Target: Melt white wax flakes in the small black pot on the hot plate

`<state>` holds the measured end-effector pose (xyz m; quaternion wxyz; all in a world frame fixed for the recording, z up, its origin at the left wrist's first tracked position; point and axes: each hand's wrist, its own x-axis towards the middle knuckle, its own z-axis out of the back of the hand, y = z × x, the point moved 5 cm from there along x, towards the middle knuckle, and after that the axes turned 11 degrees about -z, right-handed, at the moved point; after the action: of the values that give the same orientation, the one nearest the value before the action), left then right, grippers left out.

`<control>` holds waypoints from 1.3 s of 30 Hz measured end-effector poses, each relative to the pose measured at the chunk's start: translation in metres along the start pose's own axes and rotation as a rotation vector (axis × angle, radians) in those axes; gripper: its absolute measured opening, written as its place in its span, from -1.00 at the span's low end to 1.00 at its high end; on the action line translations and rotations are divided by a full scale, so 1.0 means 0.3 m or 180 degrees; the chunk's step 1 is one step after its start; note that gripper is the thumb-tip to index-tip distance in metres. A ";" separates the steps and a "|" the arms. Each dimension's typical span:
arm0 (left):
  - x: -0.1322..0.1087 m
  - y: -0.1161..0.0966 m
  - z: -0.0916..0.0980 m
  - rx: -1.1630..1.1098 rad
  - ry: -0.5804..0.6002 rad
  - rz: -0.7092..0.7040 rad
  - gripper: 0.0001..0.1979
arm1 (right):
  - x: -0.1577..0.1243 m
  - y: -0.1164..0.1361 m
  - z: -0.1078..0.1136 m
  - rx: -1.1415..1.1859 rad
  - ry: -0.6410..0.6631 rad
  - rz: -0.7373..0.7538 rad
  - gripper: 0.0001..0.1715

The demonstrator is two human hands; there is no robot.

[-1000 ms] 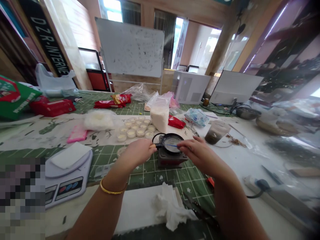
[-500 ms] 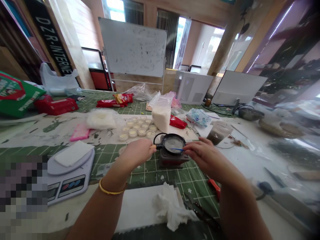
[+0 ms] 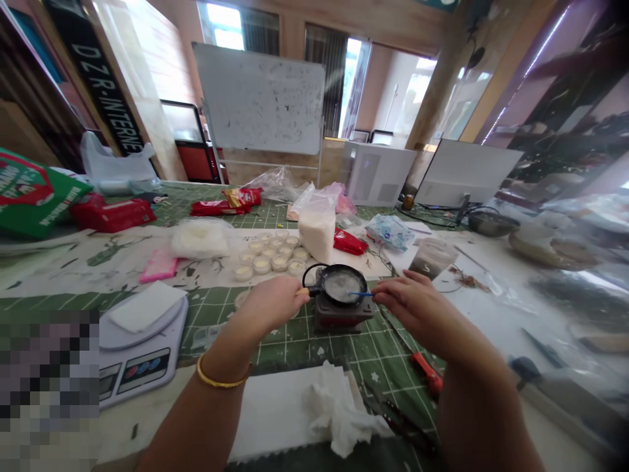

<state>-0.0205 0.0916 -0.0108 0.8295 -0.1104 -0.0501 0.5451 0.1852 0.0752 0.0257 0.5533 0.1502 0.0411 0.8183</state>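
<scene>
My left hand [image 3: 275, 303] is closed round the handle of a small black pan [image 3: 344, 284], which sits on a small dark burner [image 3: 343, 313]. Cloudy greyish stuff lies in the pan. Between the fingertips of my right hand [image 3: 405, 298] is a thin blue stick [image 3: 361, 294], its tip inside the pan. Behind the pan stand several small round clear cups [image 3: 280, 262] with pale contents and a clear bag of whitish grains [image 3: 317, 233]. To the right of the pan is a plastic cup [image 3: 432, 257] with dark contents.
A kitchen scale [image 3: 142, 347] with white paper on it lies at left. Nearer me are crumpled tissue [image 3: 339, 410], dark tongs or pliers [image 3: 400, 416] and a red-handled tool [image 3: 426, 373]. Red packets [image 3: 350, 240] and a blue-white packet [image 3: 390, 231] lie farther back.
My right hand has drawn a little to the right, and the blue stick's tip has shifted rightward within the pan. My left hand keeps its hold on the pan's handle.
</scene>
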 end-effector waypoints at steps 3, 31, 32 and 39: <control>0.001 0.005 0.001 0.0022 -0.0033 0.0019 -0.66 | -0.007 0.002 -0.002 -0.0095 0.0034 -0.0115 -0.69; -0.002 -0.005 0.005 -0.0052 -0.0010 -0.0043 -0.65 | -0.022 -0.006 0.030 0.0041 -0.0152 -0.0190 -0.73; -0.001 -0.005 0.004 -0.0042 0.0006 -0.0048 -0.64 | -0.028 -0.010 0.030 -0.0058 -0.0200 -0.0249 -0.74; -0.008 -0.008 0.005 -0.0055 -0.0017 -0.0047 -0.64 | 0.012 0.027 -0.009 0.0305 -0.0052 0.0040 -0.74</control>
<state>-0.0197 0.0886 -0.0087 0.8324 -0.1156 -0.0579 0.5388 0.1760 0.0758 0.0258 0.5407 0.1835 0.0748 0.8176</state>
